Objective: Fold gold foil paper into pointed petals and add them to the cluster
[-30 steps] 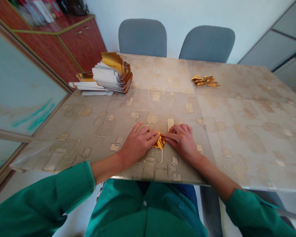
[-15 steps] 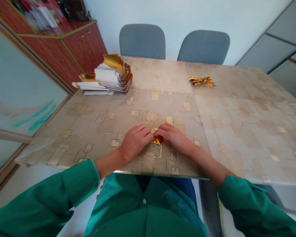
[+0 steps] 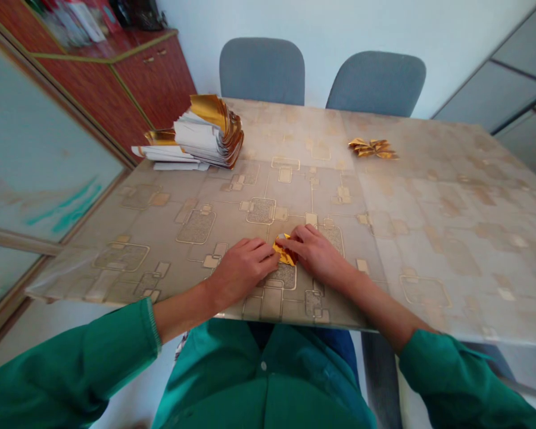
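Left hand [image 3: 241,267] has slid back along gold paper [image 3: 284,254], its grip unclear; right hand [image 3: 318,252] pinches it.

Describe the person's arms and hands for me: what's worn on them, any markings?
The left hand and right hand are ungloved; no rings show on the fingers. Both arms wear loose green sleeves that leave the wrists bare, the left cuff edged with stitching. No watch or cable shows.

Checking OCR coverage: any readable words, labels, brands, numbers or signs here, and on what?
None readable.
Items on the cabinet: too blurred to tell if they carry print.
Teal strokes, far left: no legible characters.
Small gold paper, paper stack: no lettering visible.
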A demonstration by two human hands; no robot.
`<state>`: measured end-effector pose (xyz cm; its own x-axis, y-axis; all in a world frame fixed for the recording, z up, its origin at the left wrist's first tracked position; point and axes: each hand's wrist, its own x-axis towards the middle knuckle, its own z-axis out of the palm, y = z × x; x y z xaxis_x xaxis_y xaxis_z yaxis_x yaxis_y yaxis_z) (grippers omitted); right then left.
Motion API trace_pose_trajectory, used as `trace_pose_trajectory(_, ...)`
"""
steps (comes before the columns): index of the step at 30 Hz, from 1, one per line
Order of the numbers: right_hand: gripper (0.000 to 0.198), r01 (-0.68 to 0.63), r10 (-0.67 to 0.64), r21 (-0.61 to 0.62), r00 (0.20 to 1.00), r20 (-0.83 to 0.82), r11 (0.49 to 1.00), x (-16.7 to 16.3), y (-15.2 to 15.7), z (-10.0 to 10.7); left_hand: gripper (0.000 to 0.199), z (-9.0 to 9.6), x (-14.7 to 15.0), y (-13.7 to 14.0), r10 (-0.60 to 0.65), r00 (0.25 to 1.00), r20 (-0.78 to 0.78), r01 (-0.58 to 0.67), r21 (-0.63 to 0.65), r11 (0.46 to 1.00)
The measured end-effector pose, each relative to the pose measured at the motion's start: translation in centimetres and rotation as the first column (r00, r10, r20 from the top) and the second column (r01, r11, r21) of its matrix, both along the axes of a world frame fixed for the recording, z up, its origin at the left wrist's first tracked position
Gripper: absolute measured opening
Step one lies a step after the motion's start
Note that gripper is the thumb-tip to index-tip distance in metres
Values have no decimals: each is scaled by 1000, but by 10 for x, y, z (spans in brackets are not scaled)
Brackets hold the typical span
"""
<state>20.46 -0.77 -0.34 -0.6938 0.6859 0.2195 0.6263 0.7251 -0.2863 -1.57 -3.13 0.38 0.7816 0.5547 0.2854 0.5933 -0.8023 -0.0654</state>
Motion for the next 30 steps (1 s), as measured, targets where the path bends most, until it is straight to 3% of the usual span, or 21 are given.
trace_pose_trajectory(8, 32, -66, 49, -125, 990, -136, 990, 6, 10, 2, 16, 7, 5, 10, -1, 998, -57, 4, 47, 999)
trace_pose_trajectory(13, 35, -108, 65, -207, 977, -204, 972, 18, 10, 12, 26, -2, 7, 6, 61, 997, 45, -63, 66, 996)
trace_pose_trajectory(15, 35, -125, 90, -200, 981, -173, 972, 22, 10, 13, 25, -3, 9, 5, 113, 986, 119, -117, 29, 993)
trace_pose_trajectory(20, 10, -138, 91, -203, 970, -224, 969, 23, 13, 8, 19, -2, 16, 3, 213, 943, 255, -175, -164, 971)
trace_pose_trajectory(23, 17, -143, 77, -219, 956, -284, 965, 21, 16, 6, 15, -3, 16, 3, 235, 928, 289, -166, -244, 956)
trace_pose_trajectory(30, 17, -64, -6, -243, 961, -276, 968, 15, 21, 3, 9, -4, 12, 6, 316, 893, 321, -235, -267, 935)
